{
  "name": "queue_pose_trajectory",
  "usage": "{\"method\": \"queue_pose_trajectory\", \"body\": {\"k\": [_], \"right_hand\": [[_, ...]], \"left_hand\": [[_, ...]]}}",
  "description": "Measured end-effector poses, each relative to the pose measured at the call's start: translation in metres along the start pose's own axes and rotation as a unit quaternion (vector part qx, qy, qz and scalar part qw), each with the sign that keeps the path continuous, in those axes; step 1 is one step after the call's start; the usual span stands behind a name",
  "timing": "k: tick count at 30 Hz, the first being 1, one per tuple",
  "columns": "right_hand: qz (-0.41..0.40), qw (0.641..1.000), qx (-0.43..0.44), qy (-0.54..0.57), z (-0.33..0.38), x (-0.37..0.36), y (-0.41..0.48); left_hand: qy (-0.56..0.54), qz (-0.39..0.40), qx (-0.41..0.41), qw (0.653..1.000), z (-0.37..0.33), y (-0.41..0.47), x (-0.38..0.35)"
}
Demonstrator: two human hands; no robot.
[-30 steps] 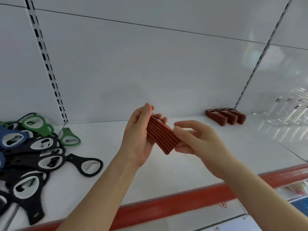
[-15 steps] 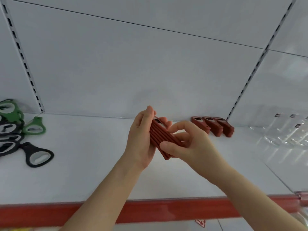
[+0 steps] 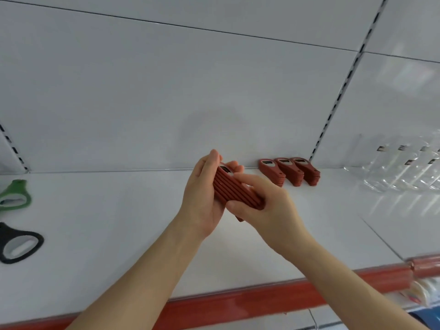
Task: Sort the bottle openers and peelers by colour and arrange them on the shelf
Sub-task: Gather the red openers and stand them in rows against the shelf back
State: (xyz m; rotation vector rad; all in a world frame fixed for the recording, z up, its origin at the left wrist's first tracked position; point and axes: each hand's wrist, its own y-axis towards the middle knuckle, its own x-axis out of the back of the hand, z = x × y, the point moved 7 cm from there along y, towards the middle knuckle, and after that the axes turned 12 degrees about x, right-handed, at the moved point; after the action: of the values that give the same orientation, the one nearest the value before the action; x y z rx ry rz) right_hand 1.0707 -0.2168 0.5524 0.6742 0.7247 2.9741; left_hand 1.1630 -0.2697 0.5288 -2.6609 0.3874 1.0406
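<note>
Both hands above mid shelf (image 3: 119, 210), behind its red front edge (image 3: 238, 303), left hand (image 3: 202, 196) and right hand (image 3: 269, 208) clasping one stack of perhaps six red openers (image 3: 233, 192)

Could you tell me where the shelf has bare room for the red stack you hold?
Bare shelf runs from the three red stacks leftward to the green opener and black opener. A narrower gap separates those stacks from the clear packets, which crowd the right end.

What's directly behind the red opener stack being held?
The left hand backs the red opener stack; its fingertips show past the far edge. The right hand grips the lower end. The left palm and the shelf patch beneath are covered.
</note>
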Motion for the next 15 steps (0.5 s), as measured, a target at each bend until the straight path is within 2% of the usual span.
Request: {"method": "queue_pose_trajectory", "body": {"k": [3, 5, 6, 7, 8, 10, 11, 12, 13, 14, 15], "right_hand": [[-0.008, 1.0, -0.019, 0.016, -0.009, 0.005, 0.002], [0.0, 0.999, -0.036, 0.007, -0.017, 0.01, 0.004], [0.003, 0.999, -0.044, -0.014, -0.021, 0.013, 0.004], [0.008, 0.998, -0.049, -0.049, -0.027, 0.018, 0.005], [0.016, 0.994, -0.049, -0.099, -0.032, 0.022, 0.007], [0.049, 0.973, -0.039, -0.223, -0.045, 0.026, 0.012], [0.071, 0.957, -0.037, -0.278, -0.051, 0.025, 0.015], [0.092, 0.942, -0.038, -0.32, -0.058, 0.024, 0.018], [0.108, 0.928, -0.042, -0.353, -0.064, 0.022, 0.021], [0.115, 0.917, -0.049, -0.379, -0.07, 0.021, 0.025], [0.113, 0.909, -0.057, -0.397, -0.075, 0.02, 0.029]], "left_hand": [[0.035, -0.003, 0.023, 0.999, 0.002, 0.006, 0.003], [0.132, -0.01, 0.049, 0.99, 0.003, 0.011, 0.01], [0.218, -0.024, 0.051, 0.974, 0.002, 0.013, 0.016], [0.329, -0.047, 0.035, 0.943, -0.003, 0.015, 0.023], [0.456, -0.077, 0.002, 0.887, -0.008, 0.017, 0.031], [0.683, -0.113, -0.048, 0.721, -0.011, 0.024, 0.047], [0.756, -0.117, -0.05, 0.642, -0.008, 0.027, 0.055], [0.806, -0.118, -0.043, 0.578, -0.005, 0.028, 0.064], [0.832, -0.12, -0.042, 0.54, -0.002, 0.028, 0.07], [0.84, -0.119, -0.049, 0.527, 0.0, 0.028, 0.075], [0.838, -0.121, -0.063, 0.528, 0.0, 0.028, 0.078]]}}
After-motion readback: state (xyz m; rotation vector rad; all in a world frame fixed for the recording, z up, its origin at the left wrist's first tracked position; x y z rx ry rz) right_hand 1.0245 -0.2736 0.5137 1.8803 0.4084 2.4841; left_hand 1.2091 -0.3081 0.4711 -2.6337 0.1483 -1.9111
